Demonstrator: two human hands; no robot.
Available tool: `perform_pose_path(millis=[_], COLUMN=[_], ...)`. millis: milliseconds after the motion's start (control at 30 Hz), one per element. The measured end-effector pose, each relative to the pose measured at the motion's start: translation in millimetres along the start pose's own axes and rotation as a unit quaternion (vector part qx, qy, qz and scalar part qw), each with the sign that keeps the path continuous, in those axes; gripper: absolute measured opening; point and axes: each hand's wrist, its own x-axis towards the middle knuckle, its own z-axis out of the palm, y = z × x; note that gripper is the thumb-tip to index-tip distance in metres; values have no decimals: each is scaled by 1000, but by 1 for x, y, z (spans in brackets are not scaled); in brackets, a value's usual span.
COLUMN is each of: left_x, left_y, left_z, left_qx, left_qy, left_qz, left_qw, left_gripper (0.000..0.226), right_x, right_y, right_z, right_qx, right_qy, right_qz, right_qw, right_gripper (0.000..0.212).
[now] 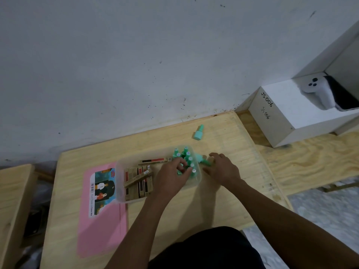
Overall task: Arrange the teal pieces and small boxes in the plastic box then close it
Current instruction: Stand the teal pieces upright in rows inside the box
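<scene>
My left hand (pixel 172 176) and right hand (pixel 221 168) are bare, and so are both forearms (pixel 272 206), right up to where the picture cuts them off. Between them, at the bottom edge, shows a piece of my clothing: a plain black garment (pixel 209 249), smooth and rounded. Whether it is a shirt or trousers I cannot tell.

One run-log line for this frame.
left hand: grips teal pieces in plastic box | right hand: on teal piece beside it | stray teal piece: near wall | pink lid: off
</scene>
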Motion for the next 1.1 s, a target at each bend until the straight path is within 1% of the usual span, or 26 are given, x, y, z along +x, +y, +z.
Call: perform_pose_path(millis=[33, 133, 233, 300, 400, 467, 533, 633, 733, 800, 933, 1000, 1067, 1100], left_x=[3, 17, 41, 65, 104, 130, 156, 187, 209, 218, 226, 227, 229, 228], left_y=[3, 15, 29, 38, 48, 51, 50, 44, 39, 37, 36, 36, 36, 38], left_z=[-1, -4, -3, 1, 13, 23, 35, 56, 73, 81, 90, 89, 82, 76], left_qx=[-4, -13, 3, 10, 37, 51, 80, 164, 201, 209, 220, 216, 180, 144], left_qy=[4, 14, 26, 40, 48, 37, 4, -69, -114, -116, -99, -102, -111, -115], left_qz=[10, 42, 67, 77, 83, 57, 10, -68, -117, -125, -119, -115, -109, -101], left_qw=[1000, 999, 997, 996, 995, 996, 997, 982, 966, 963, 963, 964, 971, 978], left_gripper=[16, 11, 10, 11, 13, 17, 23, 44, 52, 49, 37, 33, 26, 31], right_x=[3, 9, 14, 17, 19, 21, 24, 31, 37, 41, 50, 53, 54, 53], right_y=[-2, -1, 5, 11, 24, 31, 38, 43, 46, 46, 45, 45, 42, 41], right_z=[4, 11, 6, -3, -23, -38, -54, -75, -90, -95, -100, -101, -102, -102], right_qx=[3, -10, -13, 15, 80, 110, 132, 184, 230, 238, 243, 241, 239, 235], right_qy=[4, 14, 17, 26, 56, 84, 95, 95, 100, 97, 76, 70, 65, 61], right_qz=[-6, -32, -59, -53, -9, 9, 18, 27, 37, 40, 32, 28, 26, 24], right_qw=[1000, 999, 998, 998, 995, 990, 986, 978, 967, 966, 966, 968, 969, 970], right_gripper=[54, 38, 33, 32, 32, 35, 38, 39, 38, 37, 37, 37, 36, 36])
